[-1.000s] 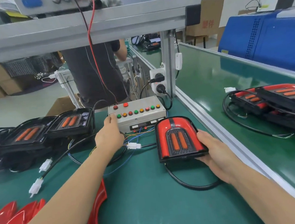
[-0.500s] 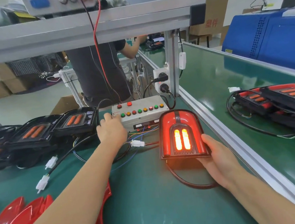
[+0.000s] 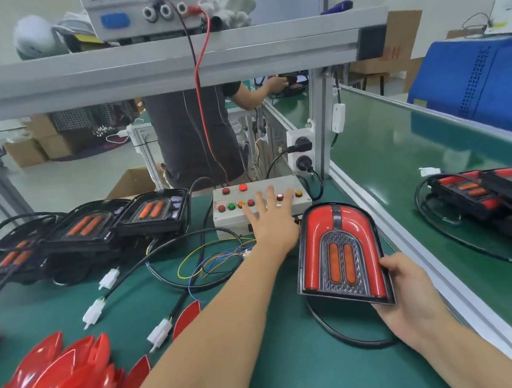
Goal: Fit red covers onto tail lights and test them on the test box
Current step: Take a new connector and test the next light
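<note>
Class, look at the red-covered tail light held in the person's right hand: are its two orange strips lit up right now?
No: the two orange strips on the red-covered tail light held by the right hand look dull, with no glow.

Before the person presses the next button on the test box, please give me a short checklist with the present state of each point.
1. Red cover seated on the held tail light: ok, it looks flush.
2. Right hand grips the light's lower right corner: ok.
3. Left hand on the test box, fingers spread over the button row: ok.
4. Which button the fingers touch: cannot tell.
5. Light's cable plugged into the box: cannot tell, the arm hides it.
6. Orange strips lit: not ok, they look unlit.
</note>
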Demonstrator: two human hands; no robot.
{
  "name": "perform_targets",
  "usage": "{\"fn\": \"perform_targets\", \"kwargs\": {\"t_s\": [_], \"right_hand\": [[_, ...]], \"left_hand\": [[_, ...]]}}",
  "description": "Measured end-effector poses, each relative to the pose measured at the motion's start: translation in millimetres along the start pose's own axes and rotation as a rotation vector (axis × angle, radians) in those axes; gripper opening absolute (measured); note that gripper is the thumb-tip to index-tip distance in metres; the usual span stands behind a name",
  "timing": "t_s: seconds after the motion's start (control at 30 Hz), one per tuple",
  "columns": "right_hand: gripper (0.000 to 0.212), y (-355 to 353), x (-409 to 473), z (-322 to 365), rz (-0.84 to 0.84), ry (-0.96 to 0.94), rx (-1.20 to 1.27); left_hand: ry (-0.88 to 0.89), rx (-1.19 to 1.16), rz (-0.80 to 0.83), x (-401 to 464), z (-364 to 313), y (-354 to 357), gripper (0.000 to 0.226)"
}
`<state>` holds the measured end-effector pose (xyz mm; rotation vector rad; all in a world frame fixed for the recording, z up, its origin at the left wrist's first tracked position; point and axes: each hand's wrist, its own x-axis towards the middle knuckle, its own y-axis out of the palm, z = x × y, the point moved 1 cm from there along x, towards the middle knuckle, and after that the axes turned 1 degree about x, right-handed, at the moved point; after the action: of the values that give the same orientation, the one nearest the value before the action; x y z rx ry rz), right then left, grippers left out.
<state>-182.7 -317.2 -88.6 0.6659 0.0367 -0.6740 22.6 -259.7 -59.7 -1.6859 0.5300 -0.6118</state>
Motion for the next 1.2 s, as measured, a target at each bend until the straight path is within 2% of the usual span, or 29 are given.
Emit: {"fn": "perform_targets", "kwargs": {"t_s": [0.1,0.27,0.63,0.9,1.2], "right_hand": [[0.025,0,0,0,-0.012,0.002,-0.029],[0.025,2,0,1,-0.003,0.002,-0.007],[0.025,-3,5,1,0.013,-0.001,0.052],[0.031,0,6,2,0.067,-0.027,0.043],[0.027,0,4,2,0.027,-0.019,0.052]], "left_hand": [[-0.082,-0.016,-0.034,-6,2,5,0.069],[-0.137,0.003,0.019,-5,3,2,0.070],[-0.170,-0.013,0.069,5,-4,-4,0.069],[-0.201,-0.073,0.054,8,-4,2,0.089],[-0.188,-0.084,0.063,5,-5,2,0.085]]}}
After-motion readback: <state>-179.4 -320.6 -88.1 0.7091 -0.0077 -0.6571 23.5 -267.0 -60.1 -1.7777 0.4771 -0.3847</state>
